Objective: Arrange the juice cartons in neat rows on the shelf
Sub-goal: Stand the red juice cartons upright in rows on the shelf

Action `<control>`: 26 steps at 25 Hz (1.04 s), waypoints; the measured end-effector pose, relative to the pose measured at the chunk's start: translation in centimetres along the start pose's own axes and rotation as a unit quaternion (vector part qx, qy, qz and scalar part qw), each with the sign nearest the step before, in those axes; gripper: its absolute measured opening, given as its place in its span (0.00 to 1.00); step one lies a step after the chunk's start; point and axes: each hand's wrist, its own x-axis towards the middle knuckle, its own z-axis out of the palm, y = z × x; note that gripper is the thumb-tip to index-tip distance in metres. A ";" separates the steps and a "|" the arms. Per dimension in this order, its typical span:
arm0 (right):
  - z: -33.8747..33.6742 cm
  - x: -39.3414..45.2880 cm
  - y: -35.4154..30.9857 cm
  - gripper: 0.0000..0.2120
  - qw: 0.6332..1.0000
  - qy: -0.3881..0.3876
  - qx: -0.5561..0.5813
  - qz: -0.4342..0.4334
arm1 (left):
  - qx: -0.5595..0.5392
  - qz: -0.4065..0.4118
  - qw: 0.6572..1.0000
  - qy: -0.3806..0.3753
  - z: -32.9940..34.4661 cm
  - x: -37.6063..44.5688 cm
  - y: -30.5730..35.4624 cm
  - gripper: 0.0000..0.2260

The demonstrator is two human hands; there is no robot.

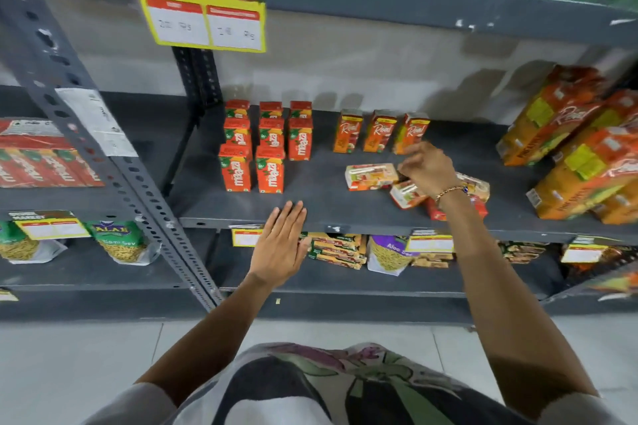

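Several small red Maaza cartons [270, 148] stand upright in rows on the grey shelf [310, 214], left of centre. Three small orange Real cartons [378, 131] stand in a row at the back. Several more small cartons lie flat in a loose heap [371, 176] in front of them. My right hand [428, 167] hovers over that heap, fingers curled and apart; whether it touches a carton I cannot tell. My left hand [281, 247] is flat and open at the shelf's front edge, holding nothing.
Large Real juice packs [566, 145] lean in a stack at the shelf's right end. A yellow price sign [203, 10] hangs from the shelf above. Snack bags [390, 254] fill the shelf below. A perforated grey upright [114, 155] divides the bays at left.
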 end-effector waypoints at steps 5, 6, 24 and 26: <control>-4.3 0.3 8.4 0.27 0.971 -0.158 -0.180 -0.024 | 0.029 -0.036 0.999 -0.021 1.0 3.7 5.7 0.28; -4.1 0.4 9.6 0.28 0.963 -0.167 -0.208 -0.036 | 0.026 -0.051 0.998 -0.017 1.2 4.0 6.3 0.28; -0.5 -2.4 6.2 0.30 0.987 -0.040 0.048 -0.147 | 0.049 -0.095 0.994 0.007 0.4 2.1 5.4 0.29; 1.6 -3.0 3.7 0.30 0.987 -0.012 0.082 -0.141 | 0.046 -0.111 0.993 0.014 -0.4 0.7 3.0 0.29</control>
